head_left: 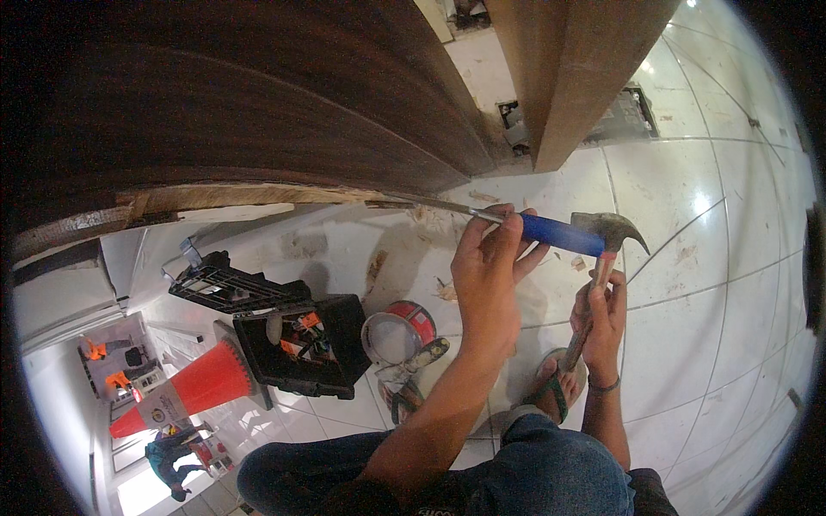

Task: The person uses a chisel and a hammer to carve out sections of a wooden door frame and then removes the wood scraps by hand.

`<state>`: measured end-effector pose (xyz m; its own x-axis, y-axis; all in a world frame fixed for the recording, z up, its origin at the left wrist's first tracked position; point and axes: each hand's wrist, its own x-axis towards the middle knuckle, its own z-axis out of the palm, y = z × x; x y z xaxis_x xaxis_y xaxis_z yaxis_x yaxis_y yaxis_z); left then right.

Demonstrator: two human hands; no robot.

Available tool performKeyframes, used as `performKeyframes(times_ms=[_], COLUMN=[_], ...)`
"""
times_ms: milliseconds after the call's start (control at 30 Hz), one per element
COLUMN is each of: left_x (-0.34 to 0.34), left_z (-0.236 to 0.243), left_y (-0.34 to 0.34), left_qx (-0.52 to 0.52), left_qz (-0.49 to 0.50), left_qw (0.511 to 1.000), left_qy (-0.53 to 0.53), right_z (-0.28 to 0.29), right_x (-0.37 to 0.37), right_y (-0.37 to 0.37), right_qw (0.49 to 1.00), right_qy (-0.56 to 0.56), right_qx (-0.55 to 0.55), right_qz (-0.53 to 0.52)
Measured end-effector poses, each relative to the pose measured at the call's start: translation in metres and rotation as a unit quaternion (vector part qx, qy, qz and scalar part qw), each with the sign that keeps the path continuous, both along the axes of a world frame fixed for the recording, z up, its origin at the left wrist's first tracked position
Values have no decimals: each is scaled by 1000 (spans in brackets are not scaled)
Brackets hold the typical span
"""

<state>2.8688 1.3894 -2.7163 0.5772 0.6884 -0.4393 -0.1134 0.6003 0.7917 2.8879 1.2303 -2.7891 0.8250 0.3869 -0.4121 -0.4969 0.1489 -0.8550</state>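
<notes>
My left hand is closed round the steel shank and front of the handle of a blue-handled chisel. Its blade runs left to the splintered edge of a dark wooden door panel; the exact tip is hard to make out against the wood. In my right hand is the shaft of a claw hammer. The hammer's head sits against, or very close to, the butt of the blue handle, with the claw pointing right.
An open black toolbox holds assorted tools. Beside it are a red-and-white bucket and an orange traffic cone. Wood chips litter the white tiled floor. A wooden frame post rises ahead. Other people are at far left.
</notes>
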Motion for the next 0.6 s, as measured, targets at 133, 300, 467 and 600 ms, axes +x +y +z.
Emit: performKeyframes(times_ms=[133,300,467,600], left_x=[10,25,31,38], left_z=[1,5,3,8], left_y=[-4,-5,-11,-13], left_qx=[-12,-20,-30,-28], left_qz=[4,20,39,42], left_qw=[1000,999,998,998], left_qy=[-2,-22,-25,-33], right_z=[1,14,17,19], right_x=[11,26,36,44], right_y=[-8,-4,-18,-24], right_qw=[1000,995,995,994], right_qy=[-11,-9,5,6], right_qx=[-15,-1,24,3], right_qz=[-14,-101,-97,-111])
